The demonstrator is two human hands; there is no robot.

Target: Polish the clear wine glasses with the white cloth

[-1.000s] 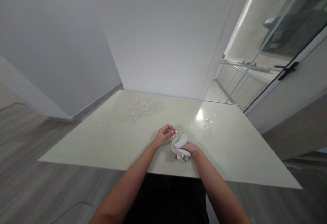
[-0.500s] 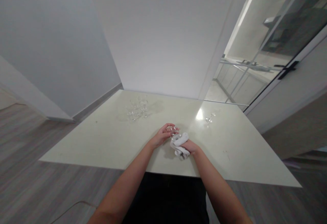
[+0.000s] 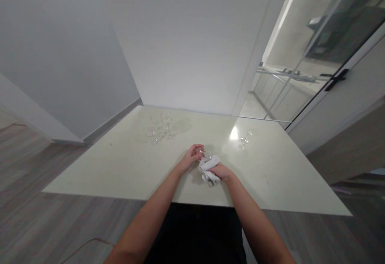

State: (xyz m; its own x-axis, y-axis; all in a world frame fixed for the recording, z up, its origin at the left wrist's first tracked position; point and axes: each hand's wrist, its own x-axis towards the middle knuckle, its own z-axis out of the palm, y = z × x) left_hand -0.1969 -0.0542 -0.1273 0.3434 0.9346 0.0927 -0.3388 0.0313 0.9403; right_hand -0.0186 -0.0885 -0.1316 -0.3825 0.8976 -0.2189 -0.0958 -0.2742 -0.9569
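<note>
Over the middle of the cream table (image 3: 120, 167), my left hand (image 3: 190, 158) is closed on a small clear glass (image 3: 203, 155). My right hand (image 3: 221, 171) grips a bunched white cloth (image 3: 209, 167) and presses it against that glass. Both hands meet just above the tabletop, close to the near edge.
Several clear stemmed glasses (image 3: 159, 128) stand together at the far left of the table. One more small glass (image 3: 246, 137) stands alone at the far right, beside a bright light reflection. White walls rise behind the table; a glass door (image 3: 303, 59) is at the right.
The hands stay together on the glass and cloth; the cloth has shifted slightly around the glass. The view has drifted a little, nothing else on the table moved.
</note>
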